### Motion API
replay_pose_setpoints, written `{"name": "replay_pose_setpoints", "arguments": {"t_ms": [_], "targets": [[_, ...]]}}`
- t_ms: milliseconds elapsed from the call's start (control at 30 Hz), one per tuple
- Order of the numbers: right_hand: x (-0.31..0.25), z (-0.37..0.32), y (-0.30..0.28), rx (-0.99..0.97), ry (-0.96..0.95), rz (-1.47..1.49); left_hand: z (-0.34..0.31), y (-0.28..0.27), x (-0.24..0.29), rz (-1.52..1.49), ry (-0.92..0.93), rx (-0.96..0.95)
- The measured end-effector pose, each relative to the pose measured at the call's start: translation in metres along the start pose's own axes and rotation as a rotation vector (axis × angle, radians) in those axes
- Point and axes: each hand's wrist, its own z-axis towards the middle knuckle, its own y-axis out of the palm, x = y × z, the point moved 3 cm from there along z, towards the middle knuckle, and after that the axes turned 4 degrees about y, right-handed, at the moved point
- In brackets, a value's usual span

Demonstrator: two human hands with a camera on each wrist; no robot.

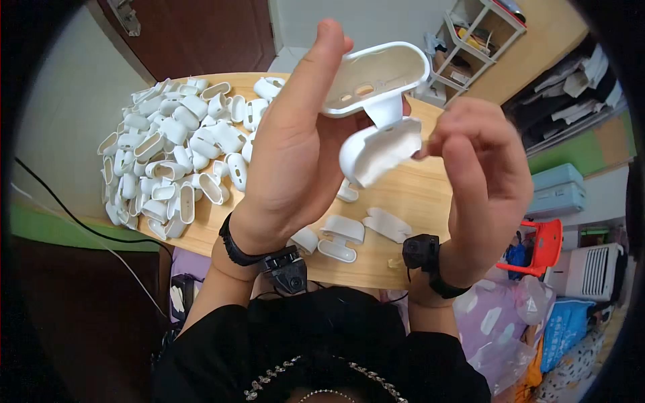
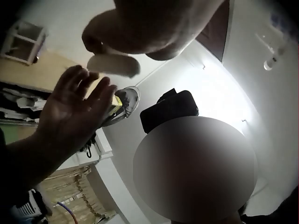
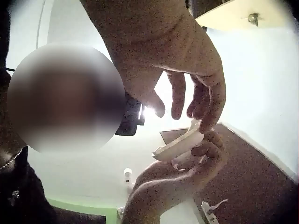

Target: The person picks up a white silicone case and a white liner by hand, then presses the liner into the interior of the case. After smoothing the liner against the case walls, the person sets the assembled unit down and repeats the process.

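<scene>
My left hand (image 1: 289,141) grips a white earbud case cover (image 1: 384,111) above the table, its thumb standing up along one side. The cover is folded open: the deeper half, with small holes in its base, is on top, and the lid half (image 1: 379,158) hangs below by a short hinge strip. A pale, uneven surface shows inside the lid. My right hand (image 1: 487,154) is at the lid's right edge, blurred, with bent fingers right at the rim. In the right wrist view, its fingertips reach the cover (image 3: 180,142) while the thumb stays apart.
A big heap of white case covers (image 1: 178,134) fills the left of the wooden table (image 1: 423,195). Near the front edge lie another opened cover (image 1: 341,235) and a flat white piece (image 1: 388,225). A white shelf rack (image 1: 467,47) and a red stool (image 1: 541,248) stand to the right.
</scene>
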Motion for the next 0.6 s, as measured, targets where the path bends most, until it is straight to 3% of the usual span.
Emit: {"name": "replay_pose_setpoints", "arguments": {"t_ms": [67, 133, 200, 300, 400, 600], "targets": [[-0.002, 0.001, 0.001, 0.019, 0.155, 0.109, -0.003, 0.004, -0.001, 0.002, 0.011, 0.033], [-0.003, 0.0, 0.002, 0.003, 0.309, 0.228, -0.006, 0.017, -0.003, 0.283, 0.106, 0.141], [0.0, -0.001, 0.002, -0.021, 0.382, 0.285, -0.006, 0.02, -0.003, 0.483, 0.148, 0.096], [0.004, -0.003, -0.004, -0.03, 0.397, 0.141, -0.004, 0.023, -0.001, 0.952, 0.401, 0.117], [0.001, 0.0, -0.011, 0.056, 0.449, 0.069, 0.007, 0.004, 0.016, 1.455, 0.801, 0.079], [0.003, -0.001, -0.015, 0.239, 0.294, -0.09, -0.015, 0.023, 0.025, 1.437, 0.325, -0.024]]}}
